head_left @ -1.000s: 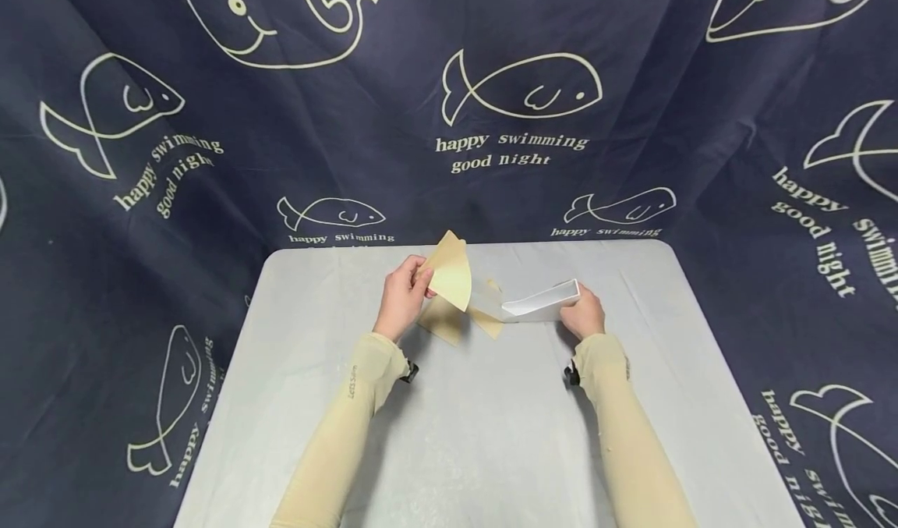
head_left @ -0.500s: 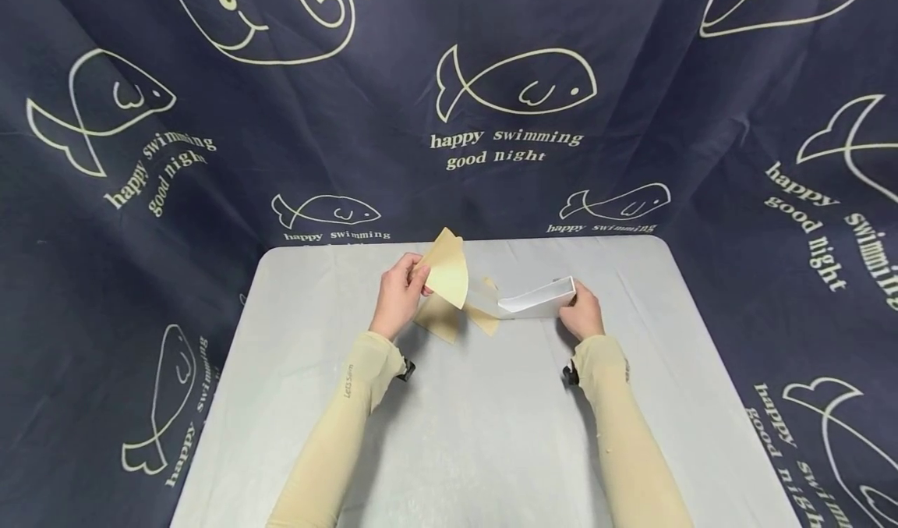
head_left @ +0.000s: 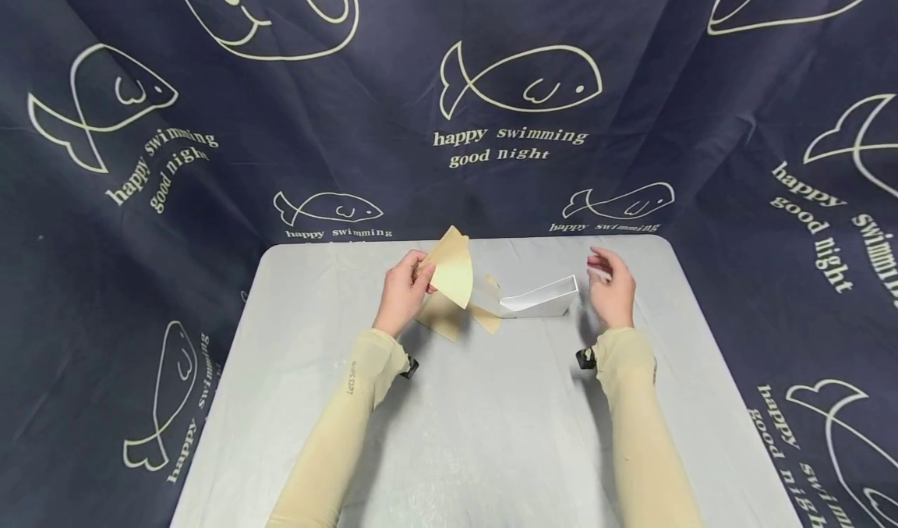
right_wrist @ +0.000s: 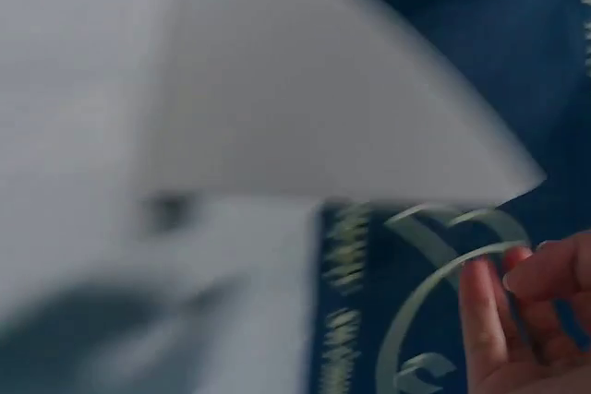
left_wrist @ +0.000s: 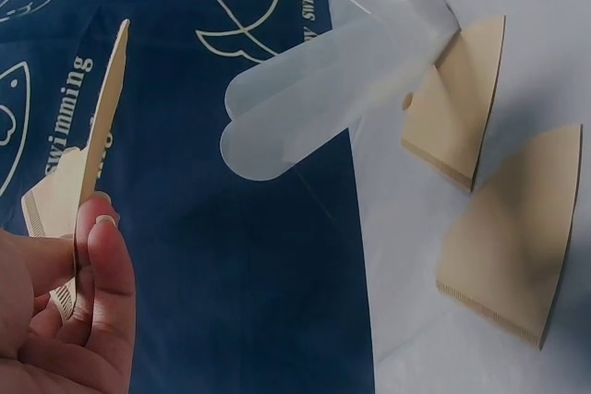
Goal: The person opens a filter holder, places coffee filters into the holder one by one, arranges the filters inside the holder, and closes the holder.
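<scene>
My left hand (head_left: 407, 290) pinches fan-shaped paper coffee filters (head_left: 452, 269), held up off the table. In the left wrist view these filters (left_wrist: 109, 108) appear nearly edge-on between thumb and fingers. To their right stands a white open-topped holder (head_left: 543, 303), with two rounded translucent flaps (left_wrist: 277, 136) at its left end. Two more coffee filters lie flat: one filter (left_wrist: 522, 237) apart, the other filter (left_wrist: 462, 103) partly covered by the holder. Just right of the holder, my right hand (head_left: 613, 290) is raised, fingers loosely bent and holding nothing. Motion blurs the right wrist view.
A pale grey covered table (head_left: 484, 434) bears everything. Its far edge meets a dark blue curtain (head_left: 393, 146) with fish drawings, which also hangs at both sides. Each wrist wears a small black camera.
My right hand has let go of the holder's right end and moved right and up, away from it. The left hand and its filters stay about where they were.
</scene>
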Demonstrator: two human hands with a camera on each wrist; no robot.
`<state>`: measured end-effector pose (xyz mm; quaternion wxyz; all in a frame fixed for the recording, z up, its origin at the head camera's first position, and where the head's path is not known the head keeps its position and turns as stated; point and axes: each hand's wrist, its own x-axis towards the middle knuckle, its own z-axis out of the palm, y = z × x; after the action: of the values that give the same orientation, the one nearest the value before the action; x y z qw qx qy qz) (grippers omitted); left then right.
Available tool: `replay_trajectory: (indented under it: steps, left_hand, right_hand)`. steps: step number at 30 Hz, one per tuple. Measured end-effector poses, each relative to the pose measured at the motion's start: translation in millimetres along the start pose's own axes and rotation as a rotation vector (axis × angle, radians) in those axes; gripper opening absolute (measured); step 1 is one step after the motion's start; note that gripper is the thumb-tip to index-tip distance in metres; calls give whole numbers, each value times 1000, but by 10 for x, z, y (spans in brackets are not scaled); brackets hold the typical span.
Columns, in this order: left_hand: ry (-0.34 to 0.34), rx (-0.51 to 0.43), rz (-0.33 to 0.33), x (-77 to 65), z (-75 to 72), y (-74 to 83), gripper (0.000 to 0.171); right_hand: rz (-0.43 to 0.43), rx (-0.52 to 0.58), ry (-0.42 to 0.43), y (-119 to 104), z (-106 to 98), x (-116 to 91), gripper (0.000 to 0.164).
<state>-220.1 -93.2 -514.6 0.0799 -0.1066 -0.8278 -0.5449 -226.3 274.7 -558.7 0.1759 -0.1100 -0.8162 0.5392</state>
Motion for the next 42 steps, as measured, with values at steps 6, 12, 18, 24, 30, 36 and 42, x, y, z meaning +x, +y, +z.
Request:
replay_trajectory:
  steps: [6,12,18,24,30,36,42]
  left_hand:
    - [-27,-10,-20,14,66,21,15]
    - [-58,-7,-14,4,136,80,16]
    - [-93,2,-42,-64,200,78,14]
    - [-113,6,-67,-117,226,58,14]
    - [-55,-51,-75,-133,247,3,18]
    - [-20,-248,-129,-177,288,-58,23]
    - [-52,-344,-139,-196,341,-71,18]
  right_hand:
    - [-63,124,-167,-876,146,-88,39]
    - [-115,210,-422,-1152,527,-172,39]
    - [-67,216,-536,-1301,792,-309,38]
    - [-39,143,-552,-1391,911,-411,25]
    - [-27,169,-522,-1231,1019,-362,21]
    - [-16,320,-451,-1059,1069,-301,25]
    - [-28,445,-362,-1055,1059,-310,20]
